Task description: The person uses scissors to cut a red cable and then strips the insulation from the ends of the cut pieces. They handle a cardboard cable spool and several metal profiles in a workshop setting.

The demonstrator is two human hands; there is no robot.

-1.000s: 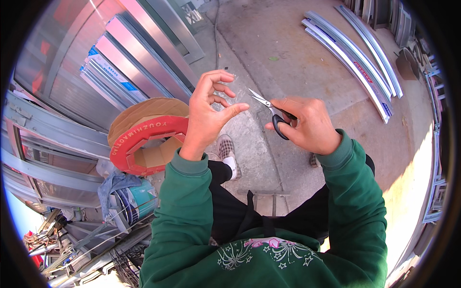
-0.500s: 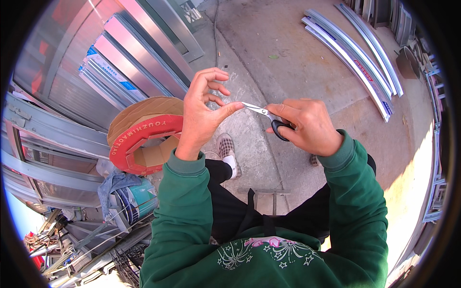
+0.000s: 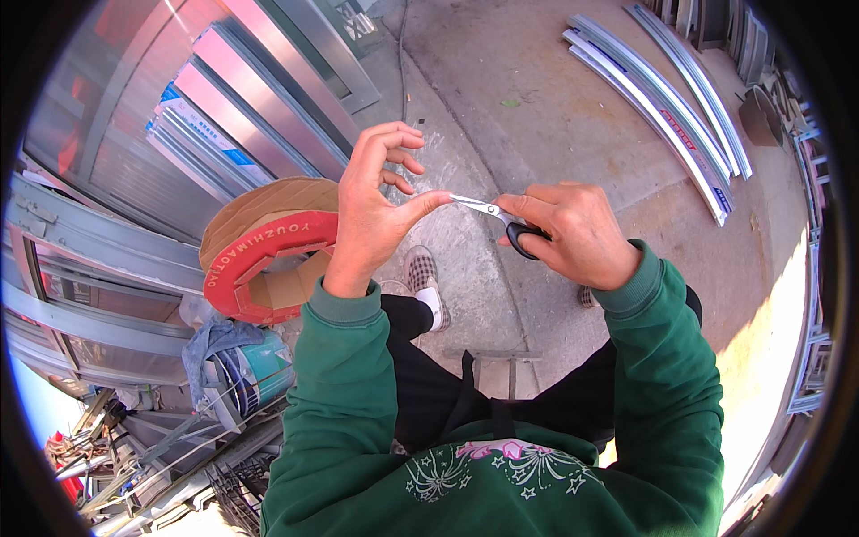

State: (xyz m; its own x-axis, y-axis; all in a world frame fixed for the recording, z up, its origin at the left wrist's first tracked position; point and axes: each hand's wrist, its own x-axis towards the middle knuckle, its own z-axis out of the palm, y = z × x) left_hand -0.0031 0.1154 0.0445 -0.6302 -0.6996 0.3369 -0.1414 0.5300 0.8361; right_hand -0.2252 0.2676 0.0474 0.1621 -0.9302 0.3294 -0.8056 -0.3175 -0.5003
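Observation:
My right hand (image 3: 574, 228) is closed round a small pair of scissors (image 3: 489, 208) with black handles and silver blades. The blades point left, look almost together, and their tip meets the thumb of my left hand (image 3: 371, 201). That left hand is raised with its thumb stretched toward the scissors. Its other fingers are loosely curled and apart from the thumb, and I see nothing held in them. Both hands are in front of my body, above the concrete floor.
A red and brown cardboard reel (image 3: 268, 231) stands beside my left forearm, with a teal bucket (image 3: 265, 369) under a blue cloth below it. Metal profiles (image 3: 259, 107) lean at the left. Long curved-looking white profiles (image 3: 644, 103) lie on the floor (image 3: 537, 98) at the far right.
My left hand has shifted very slightly left. The scissor blades look a little closer together, their tip still at my left thumb.

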